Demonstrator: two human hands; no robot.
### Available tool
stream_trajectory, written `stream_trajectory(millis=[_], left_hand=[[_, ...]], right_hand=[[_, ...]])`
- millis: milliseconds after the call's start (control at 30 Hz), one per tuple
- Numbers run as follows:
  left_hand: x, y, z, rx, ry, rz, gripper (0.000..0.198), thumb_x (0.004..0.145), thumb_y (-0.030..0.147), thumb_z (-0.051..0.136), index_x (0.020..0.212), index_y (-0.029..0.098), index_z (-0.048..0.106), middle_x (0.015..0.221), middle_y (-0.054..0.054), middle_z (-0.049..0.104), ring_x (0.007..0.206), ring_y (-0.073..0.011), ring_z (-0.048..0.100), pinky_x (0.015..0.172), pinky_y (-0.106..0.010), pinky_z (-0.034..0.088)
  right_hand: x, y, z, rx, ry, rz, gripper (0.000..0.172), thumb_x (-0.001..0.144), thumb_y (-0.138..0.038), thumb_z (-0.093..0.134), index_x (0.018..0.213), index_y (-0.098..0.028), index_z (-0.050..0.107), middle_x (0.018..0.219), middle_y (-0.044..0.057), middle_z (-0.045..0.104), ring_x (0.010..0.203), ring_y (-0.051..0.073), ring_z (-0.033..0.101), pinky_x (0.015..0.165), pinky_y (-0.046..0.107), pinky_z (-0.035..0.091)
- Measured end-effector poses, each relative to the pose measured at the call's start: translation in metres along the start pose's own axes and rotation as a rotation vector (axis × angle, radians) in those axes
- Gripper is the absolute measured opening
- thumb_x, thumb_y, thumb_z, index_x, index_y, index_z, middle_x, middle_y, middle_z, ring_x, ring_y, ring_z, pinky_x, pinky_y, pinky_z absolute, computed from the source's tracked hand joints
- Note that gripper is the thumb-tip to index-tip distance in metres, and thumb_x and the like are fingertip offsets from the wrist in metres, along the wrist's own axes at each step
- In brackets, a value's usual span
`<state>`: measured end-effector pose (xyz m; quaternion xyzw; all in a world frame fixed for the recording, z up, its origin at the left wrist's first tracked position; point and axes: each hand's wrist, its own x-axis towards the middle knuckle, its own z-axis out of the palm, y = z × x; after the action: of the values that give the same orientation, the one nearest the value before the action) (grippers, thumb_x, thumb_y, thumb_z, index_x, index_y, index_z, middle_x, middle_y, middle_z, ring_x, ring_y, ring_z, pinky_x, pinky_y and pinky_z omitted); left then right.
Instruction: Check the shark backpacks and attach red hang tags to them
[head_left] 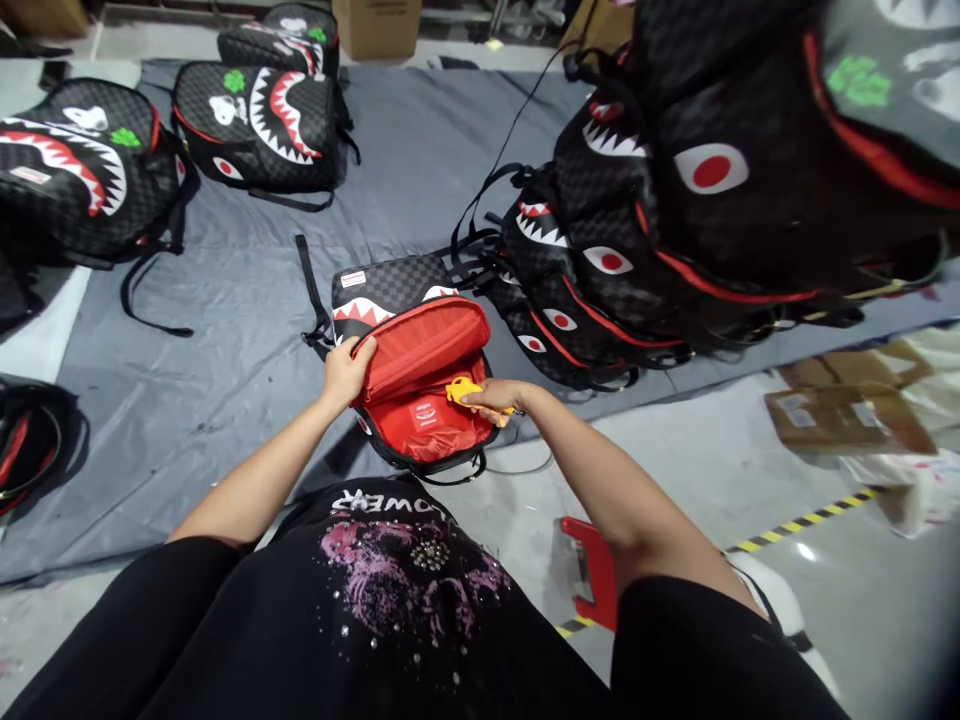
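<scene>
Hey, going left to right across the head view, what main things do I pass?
A shark-mouth backpack → left hand → open backpack → right hand pinching a yellow tool → stacked backpacks → flattened cardboard.

Backpack pile (600, 270) just beside right hand (495, 398)

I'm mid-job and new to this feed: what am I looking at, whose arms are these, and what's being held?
This is one picture from a camera worn on a person's head, looking down at their own bare arms. The left hand grips the rim of an open backpack with red lining, lying on a grey sheet. The right hand holds a yellow tool over the lining; its kind is unclear. Other shark-mouth backpacks lie at the far left, and a backpack pile sits on the right.
</scene>
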<state>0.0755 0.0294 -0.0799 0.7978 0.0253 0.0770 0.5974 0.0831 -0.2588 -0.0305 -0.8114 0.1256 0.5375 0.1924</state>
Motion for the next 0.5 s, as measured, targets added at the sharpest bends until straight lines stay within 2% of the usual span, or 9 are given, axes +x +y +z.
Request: stream_trajectory(millis=[133, 233, 367, 500], left_hand=[[0.000, 0.002, 0.003, 0.051, 0.094, -0.049, 0.043, 0.087, 0.052, 0.051, 0.060, 0.020, 0.043, 0.057, 0.005, 0.040, 0.058, -0.0104, 0.037, 0.056, -0.024, 0.028], [-0.004, 0.008, 0.008, 0.084, 0.169, -0.079, 0.041, 0.087, 0.050, 0.053, 0.061, 0.019, 0.044, 0.058, 0.004, 0.041, 0.058, -0.0104, 0.038, 0.056, -0.024, 0.028], [-0.012, 0.011, 0.015, 0.121, 0.258, -0.102, 0.038, 0.086, 0.046, 0.055, 0.062, 0.019, 0.047, 0.060, 0.004, 0.045, 0.059, -0.0101, 0.040, 0.058, -0.023, 0.029], [-0.019, 0.010, 0.022, 0.195, 0.359, -0.144, 0.038, 0.086, 0.046, 0.058, 0.063, 0.019, 0.047, 0.058, 0.004, 0.044, 0.058, -0.0102, 0.040, 0.056, -0.024, 0.027]], right_hand=[[0.007, -0.008, -0.006, -0.242, -0.122, -0.053, 0.040, 0.093, -0.053, 0.053, 0.077, -0.017, 0.056, 0.053, -0.004, 0.049, 0.043, 0.010, 0.047, 0.050, 0.024, 0.045], [0.014, -0.011, -0.006, -0.334, -0.144, -0.072, 0.035, 0.089, -0.048, 0.061, 0.085, -0.013, 0.061, 0.055, -0.002, 0.053, 0.043, 0.013, 0.050, 0.049, 0.026, 0.045], [0.021, -0.010, -0.005, -0.457, -0.109, -0.177, 0.035, 0.092, -0.045, 0.057, 0.104, -0.013, 0.060, 0.060, -0.001, 0.057, 0.045, 0.013, 0.052, 0.051, 0.026, 0.046], [0.025, -0.011, -0.003, -0.591, -0.165, -0.261, 0.033, 0.094, -0.045, 0.054, 0.101, -0.013, 0.060, 0.059, 0.000, 0.058, 0.045, 0.013, 0.053, 0.050, 0.025, 0.045]])
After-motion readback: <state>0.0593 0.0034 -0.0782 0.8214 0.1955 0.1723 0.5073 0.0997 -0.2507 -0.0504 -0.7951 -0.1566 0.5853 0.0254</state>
